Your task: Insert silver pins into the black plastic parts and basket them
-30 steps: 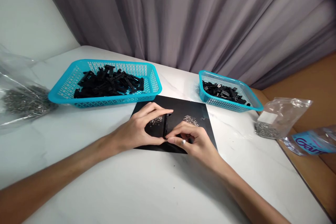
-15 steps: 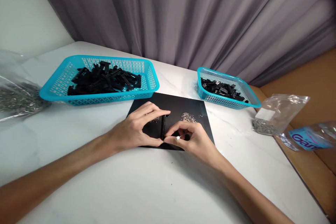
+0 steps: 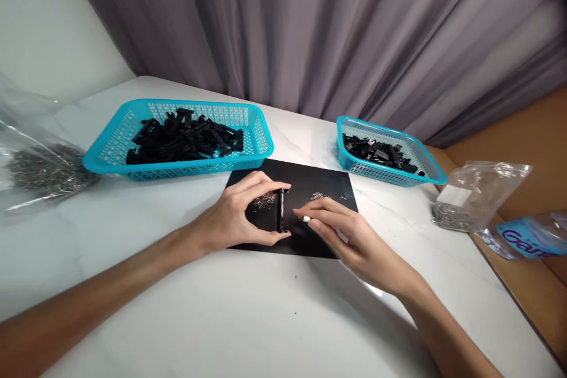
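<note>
Between the thumb and forefinger of my left hand (image 3: 237, 212) a narrow black plastic part (image 3: 280, 211) stands on end, gripped at its two ends. A small gap to the right, my right hand (image 3: 354, 236) pinches a small white-ended piece (image 3: 306, 219); the rest of it is hidden by the fingers, and I cannot tell its kind. Both hands are over a black mat (image 3: 305, 171). One pile of tiny metal pieces (image 3: 263, 202) lies behind the left fingers, and another small metal pile (image 3: 319, 195) shows beyond the right fingers.
A large blue basket (image 3: 177, 172) of black parts stands at the back left, a smaller blue basket (image 3: 390, 176) of black parts at the back right. Clear bags of metal pieces lie at the left (image 3: 48, 171) and right (image 3: 460, 207). A plastic bottle (image 3: 527, 236) is far right.
My right hand has moved right, away from the black part, keeping the white-ended piece. The left hand still holds the part. The view has shifted slightly.
</note>
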### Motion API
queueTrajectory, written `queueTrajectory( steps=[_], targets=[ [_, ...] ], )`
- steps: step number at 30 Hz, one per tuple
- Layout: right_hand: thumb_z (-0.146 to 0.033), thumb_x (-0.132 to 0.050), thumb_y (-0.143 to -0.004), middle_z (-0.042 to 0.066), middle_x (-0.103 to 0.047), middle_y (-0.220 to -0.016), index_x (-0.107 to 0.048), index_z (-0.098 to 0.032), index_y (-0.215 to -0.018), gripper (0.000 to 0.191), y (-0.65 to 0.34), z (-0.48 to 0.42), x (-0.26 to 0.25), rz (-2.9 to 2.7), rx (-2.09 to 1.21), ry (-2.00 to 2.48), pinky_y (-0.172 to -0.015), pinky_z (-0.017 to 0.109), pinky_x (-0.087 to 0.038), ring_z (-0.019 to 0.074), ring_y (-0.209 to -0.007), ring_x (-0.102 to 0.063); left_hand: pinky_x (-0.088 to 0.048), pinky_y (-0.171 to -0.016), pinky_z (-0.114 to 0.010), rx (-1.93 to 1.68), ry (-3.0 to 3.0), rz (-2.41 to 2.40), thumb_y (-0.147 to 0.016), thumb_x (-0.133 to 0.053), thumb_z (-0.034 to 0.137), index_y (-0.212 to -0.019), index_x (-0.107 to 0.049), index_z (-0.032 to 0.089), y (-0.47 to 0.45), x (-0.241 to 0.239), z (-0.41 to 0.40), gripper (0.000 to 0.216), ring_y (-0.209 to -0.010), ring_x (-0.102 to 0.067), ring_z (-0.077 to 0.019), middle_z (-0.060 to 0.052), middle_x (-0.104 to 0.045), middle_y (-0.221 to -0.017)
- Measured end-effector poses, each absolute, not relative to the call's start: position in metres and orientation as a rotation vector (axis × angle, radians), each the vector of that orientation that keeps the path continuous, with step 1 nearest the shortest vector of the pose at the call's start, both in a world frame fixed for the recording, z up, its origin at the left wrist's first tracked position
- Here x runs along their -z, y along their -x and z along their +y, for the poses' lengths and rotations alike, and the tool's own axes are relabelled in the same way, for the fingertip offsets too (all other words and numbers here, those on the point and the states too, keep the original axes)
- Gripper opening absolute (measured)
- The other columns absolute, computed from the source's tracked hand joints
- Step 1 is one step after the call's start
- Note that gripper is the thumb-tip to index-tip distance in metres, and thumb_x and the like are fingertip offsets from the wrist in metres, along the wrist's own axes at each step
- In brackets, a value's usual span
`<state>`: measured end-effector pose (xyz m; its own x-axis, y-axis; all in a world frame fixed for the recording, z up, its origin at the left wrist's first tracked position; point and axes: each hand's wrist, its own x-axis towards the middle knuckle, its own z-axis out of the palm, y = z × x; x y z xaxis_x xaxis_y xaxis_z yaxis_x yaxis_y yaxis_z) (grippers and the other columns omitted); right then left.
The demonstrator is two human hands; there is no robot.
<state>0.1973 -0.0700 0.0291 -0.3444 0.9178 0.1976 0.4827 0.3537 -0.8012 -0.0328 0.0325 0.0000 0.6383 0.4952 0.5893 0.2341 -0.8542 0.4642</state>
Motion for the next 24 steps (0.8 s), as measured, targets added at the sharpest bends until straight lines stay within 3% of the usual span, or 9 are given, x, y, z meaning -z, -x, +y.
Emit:
queueTrajectory(
  steps=[8, 19, 24],
  targets=[
    [-0.019, -0.052, -0.106, 0.011, -0.07, -0.115, -0.068, -0.016, -0.13, 0.029, -0.193, -0.071, -0.012, -2.107, -0.684, 1.129, -0.086, 0.034, -0.056, 0.0195, -0.101, -0.066, -0.058, -0.086, -0.033, -1.031, -2.519, 0.58, -0.07, -0.085, 0.022, -0.129, -0.065, 0.013, 0.034, -0.001, 0.033, 0.063, -0.097, -0.066, -0.0207, -0.008, -0.065, -0.106],
    [-0.002, -0.043, -0.102, 0.01, -0.068, -0.106, -0.071, -0.014, -0.116, 0.033, -0.182, -0.073, -0.009, -2.312, -0.626, 1.233, -0.08, 0.034, -0.054, 0.0208, -0.096, -0.061, -0.057, -0.09, -0.038, -1.043, -2.733, 0.385, -0.079, -0.077, 0.021, -0.131, -0.061, 0.01, 0.032, 0.004, 0.033, 0.055, -0.1, -0.064, -0.0244, -0.011, -0.066, -0.104],
    [-0.011, -0.047, -0.105, 0.008, -0.068, -0.104, -0.072, -0.016, -0.112, 0.026, -0.189, -0.072, -0.02, -2.208, -0.668, 1.265, -0.08, 0.032, -0.054, 0.0188, -0.095, -0.062, -0.057, -0.09, -0.037, -0.901, -2.667, 0.455, -0.076, -0.081, 0.023, -0.129, -0.06, 0.01, 0.03, 0.006, 0.034, 0.059, -0.102, -0.063, -0.024, -0.01, -0.065, -0.105]
  ],
)
